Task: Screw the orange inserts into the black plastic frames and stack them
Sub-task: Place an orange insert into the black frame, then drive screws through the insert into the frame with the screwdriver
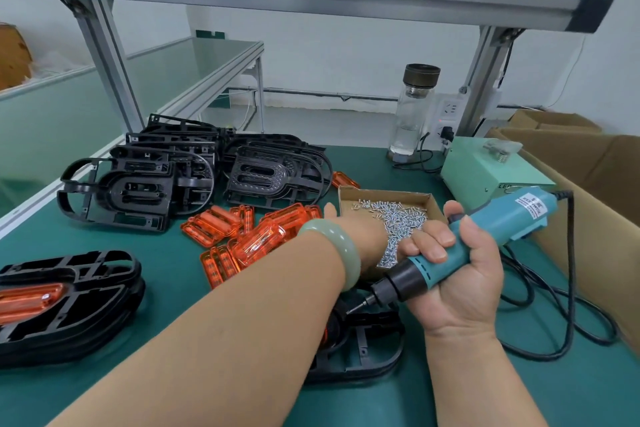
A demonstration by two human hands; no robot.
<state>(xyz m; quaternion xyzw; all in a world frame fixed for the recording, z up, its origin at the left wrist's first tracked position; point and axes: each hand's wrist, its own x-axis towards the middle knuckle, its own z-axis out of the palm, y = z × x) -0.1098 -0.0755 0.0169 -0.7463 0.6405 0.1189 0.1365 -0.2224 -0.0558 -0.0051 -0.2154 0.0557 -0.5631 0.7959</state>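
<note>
Landmark: open cardboard screw box, mid-counter, heaped with small silver screws.

Nearest, well this side of the screw box: one black frame flat on the green counter, mostly hidden under both forearms. Sliver of orange at its left edge, too little to tell whether seated.

Same depth, far left of the box: finished stack of black frames, seated insert showing orange in the top one.

Just this side of the box: right hand, fingers wrapped tight round a teal electric screwdriver. Bit slanted down-left over the near frame; contact unclear. Black cable looping on the counter right of the box.

At the box's near-left corner: left hand, reaching in among the screws, pale green bangle on the wrist. Thumb visible; fingers hidden behind the right hand, so pinched or spread cannot tell.

Left of the box: loose heap of orange inserts.

Beyond-left of the box: two piles of bare frames, overlapping, some tilted.

Right-behind the box: pale green power unit. Farther right, a cardboard carton.

Behind the box: glass bottle, upright, dark cap.
</note>
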